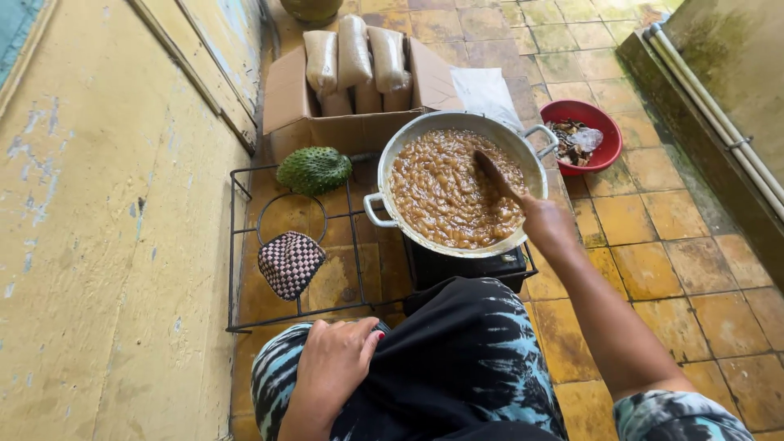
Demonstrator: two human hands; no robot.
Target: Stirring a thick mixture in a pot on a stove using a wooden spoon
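The right hand (545, 222) grips a wooden spoon (496, 177) whose bowl is sunk in the brown mixture filling a wide metal pan (384, 167). The pan sits on a black stove (465, 265) at the right of a wire rack (237, 245) on the tiled floor (653, 261). The left hand (335, 359) rests loosely open, palm down, on the near knee, holding nothing. On the rack's left lie a green spiky fruit (314, 169) and a checkered cloth (290, 263). Farther off stands a cardboard box (290, 102) of filled bags; a red bowl (608, 139) sits to the right.
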